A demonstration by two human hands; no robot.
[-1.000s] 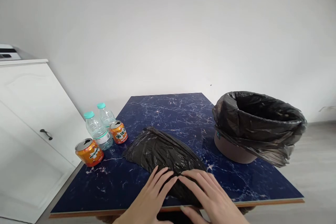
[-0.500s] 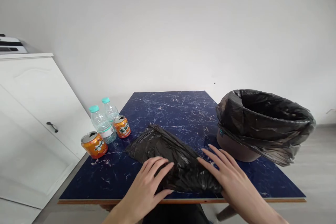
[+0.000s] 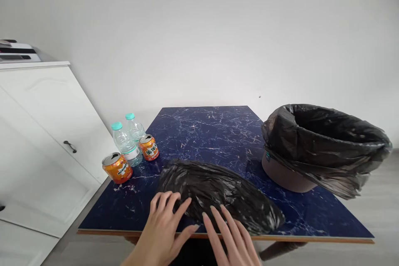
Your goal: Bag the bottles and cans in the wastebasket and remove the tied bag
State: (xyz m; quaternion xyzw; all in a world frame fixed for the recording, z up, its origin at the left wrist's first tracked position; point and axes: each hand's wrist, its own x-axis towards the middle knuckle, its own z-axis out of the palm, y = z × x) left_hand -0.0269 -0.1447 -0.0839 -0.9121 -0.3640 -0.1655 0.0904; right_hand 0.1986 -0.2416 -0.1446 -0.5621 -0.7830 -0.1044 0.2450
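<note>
A crumpled black plastic bag (image 3: pixel 215 187) lies flattened along the near edge of the dark blue marbled table (image 3: pixel 199 133). My left hand (image 3: pixel 165 224) rests at the bag's near left side, fingers spread and bent onto it, thumb apart. Close by, my right hand (image 3: pixel 230 237) reaches over the near edge of the bag with its fingers stretched out, their tips on or just over the plastic. Neither hand grips anything that I can see. To the right stands a brown trash bin (image 3: pixel 286 176), with a black bin liner (image 3: pixel 327 145) folded over its rim.
On the left of the table stand two orange soda cans, a nearer can (image 3: pixel 117 168) and a farther can (image 3: pixel 149 147), beside two clear bottles with turquoise caps, a front bottle (image 3: pixel 126 143) and a rear bottle (image 3: pixel 135 128). A white cabinet (image 3: pixel 46 133) is at far left.
My right hand has moved left and nearer to me, off the bag's right end. The bag now lies longer and flatter, reaching farther right. My left hand has shifted slightly left.
</note>
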